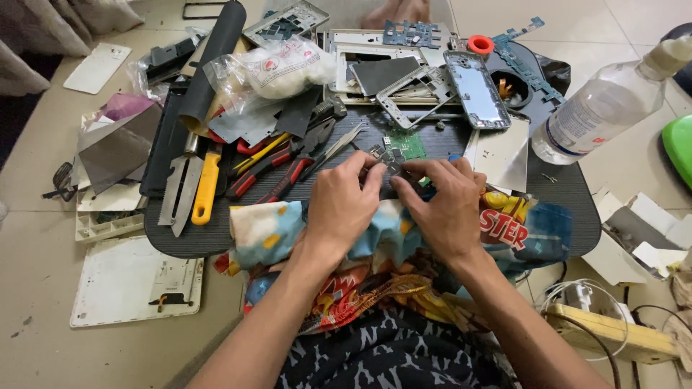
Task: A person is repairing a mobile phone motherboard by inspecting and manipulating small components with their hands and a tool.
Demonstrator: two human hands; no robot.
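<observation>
So both hands sit dead centre of the frame, pinching the same small dark circuit board piece (389,160) between them. The left hand (342,205) has its fingertips closed on the piece's left edge, and the right hand (443,209) grips it from the right, fingers curled tight. The piece is held just above the black ribbed surface (569,194), right over a colourful cartoon-print cloth (519,227) that drapes off the near edge. Just behind the fingers lies a green circuit board (408,144). Left of the hands there's a pile of tools: red-handled pliers (277,173), tweezers (339,142) and a yellow-handled blade (205,189). Upper middle has a silver phone frame (476,90) and an orange cap (480,45). A clear plastic bottle (605,104) lies tilted at the upper right.
</observation>
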